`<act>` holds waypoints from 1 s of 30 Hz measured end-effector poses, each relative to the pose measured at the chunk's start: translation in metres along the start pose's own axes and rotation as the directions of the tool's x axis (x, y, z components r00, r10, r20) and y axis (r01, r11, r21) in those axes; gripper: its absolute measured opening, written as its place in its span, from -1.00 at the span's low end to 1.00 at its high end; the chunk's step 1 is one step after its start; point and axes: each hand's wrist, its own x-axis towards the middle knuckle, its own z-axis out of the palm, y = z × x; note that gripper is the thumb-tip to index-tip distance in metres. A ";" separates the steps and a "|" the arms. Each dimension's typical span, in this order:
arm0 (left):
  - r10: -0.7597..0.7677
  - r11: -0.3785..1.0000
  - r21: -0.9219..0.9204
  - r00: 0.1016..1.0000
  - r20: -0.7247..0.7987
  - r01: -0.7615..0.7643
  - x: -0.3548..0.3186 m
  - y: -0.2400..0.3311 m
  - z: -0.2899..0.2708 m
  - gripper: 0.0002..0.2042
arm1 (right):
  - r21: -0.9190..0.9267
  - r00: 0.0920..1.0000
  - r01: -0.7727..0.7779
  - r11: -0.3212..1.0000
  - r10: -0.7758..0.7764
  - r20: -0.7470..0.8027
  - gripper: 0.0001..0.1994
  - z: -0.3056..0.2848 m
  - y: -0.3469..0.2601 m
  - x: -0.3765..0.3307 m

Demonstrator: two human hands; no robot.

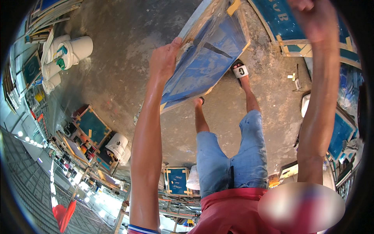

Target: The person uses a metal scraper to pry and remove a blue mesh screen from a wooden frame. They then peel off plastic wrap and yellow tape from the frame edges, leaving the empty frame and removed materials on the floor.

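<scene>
My left hand (165, 58) is closed round the edge of a large framed screen (210, 58), its fingers hidden behind the frame. The screen has a blue, smeared face with a dark strip across it, and its pale wooden frame carries tan tape. It is tilted in front of my legs and feet. My right hand (317, 21) is raised at the upper right, apart from that screen and in front of another blue-green framed screen (286, 33). Motion blurs this hand and the picture's edge cuts it, so its fingers do not show clearly.
White buckets (80, 51) stand at the left, one with a green cloth at its rim. More framed screens (92, 126) lean at the left, behind me and at the right. A thin-legged stand (298, 80) is on the stained concrete floor (128, 43).
</scene>
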 end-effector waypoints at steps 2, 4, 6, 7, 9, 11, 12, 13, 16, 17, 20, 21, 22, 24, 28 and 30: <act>-0.030 1.000 0.006 1.000 -0.010 0.030 -0.004 -0.005 -0.004 -0.18 | -0.440 0.880 -0.289 0.850 0.055 -0.471 -0.88 -0.011 0.056 -0.035; -0.024 0.999 -0.022 1.000 -0.001 0.024 0.001 0.003 -0.004 -0.18 | -0.943 0.947 -0.320 0.097 0.028 -0.319 -0.64 -0.017 0.115 -0.087; -0.049 0.995 -0.084 0.999 0.011 0.050 -0.004 0.000 -0.003 -0.19 | -0.731 0.879 -0.477 0.488 0.244 -0.410 -0.70 0.010 0.163 -0.121; -0.043 0.985 -0.164 0.999 0.030 0.048 -0.003 -0.003 -0.002 -0.21 | -0.294 0.757 -0.639 0.711 0.512 -0.407 -0.66 0.053 0.164 -0.115; -0.034 0.945 -0.323 0.997 0.070 0.055 -0.008 -0.007 0.000 -0.23 | 0.293 0.505 -0.698 0.653 0.739 -0.446 -0.57 0.101 0.155 -0.091; -0.032 0.946 -0.314 0.988 0.148 0.078 -0.014 0.007 -0.001 -0.25 | 0.387 0.386 -0.725 0.569 0.802 -0.457 -0.54 0.121 0.164 -0.073; -0.030 0.946 -0.311 0.983 0.179 0.086 -0.018 0.015 -0.003 -0.26 | 0.429 0.330 -0.733 0.528 0.827 -0.455 -0.52 0.127 0.165 -0.067; -0.002 0.931 -0.360 0.985 0.171 0.064 -0.021 0.013 0.002 -0.27 | 0.427 0.343 -0.721 0.546 0.816 -0.465 -0.55 0.131 0.168 -0.067; 0.048 0.898 -0.439 0.988 0.145 0.021 -0.027 0.010 0.011 -0.31 | 0.432 0.438 -0.640 0.635 0.764 -0.474 -0.62 0.135 0.187 -0.075; 0.046 0.907 -0.422 0.989 0.141 0.018 -0.026 0.012 0.010 -0.32 | 0.444 0.504 -0.577 0.686 0.726 -0.468 -0.64 0.133 0.191 -0.078; 0.020 0.922 -0.385 0.987 0.157 0.042 -0.026 0.009 0.008 -0.33 | 0.470 0.599 -0.466 0.750 0.658 -0.456 -0.74 0.135 0.198 -0.085; 0.009 0.926 -0.373 0.986 0.165 0.054 -0.025 0.009 0.007 -0.34 | 0.477 0.616 -0.443 0.759 0.644 -0.453 -0.79 0.135 0.199 -0.086; 0.033 0.916 -0.398 0.985 0.169 0.037 -0.025 0.009 0.007 -0.34 | 0.451 0.637 -0.441 0.776 0.624 -0.453 -0.81 0.135 0.200 -0.087; 0.081 0.894 -0.448 0.981 0.178 0.008 -0.025 0.010 0.008 -0.33 | 0.399 0.673 -0.434 0.807 0.585 -0.452 -0.85 0.133 0.202 -0.087; 0.056 0.911 -0.411 0.985 0.165 0.017 -0.032 0.016 0.010 -0.35 | 0.283 0.613 -0.514 0.810 0.577 -0.539 -0.90 0.138 0.199 -0.082; 0.081 0.913 -0.408 0.988 0.134 -0.019 -0.034 0.018 0.012 -0.36 | 0.249 0.547 -0.561 0.789 0.580 -0.604 -0.89 0.144 0.193 -0.078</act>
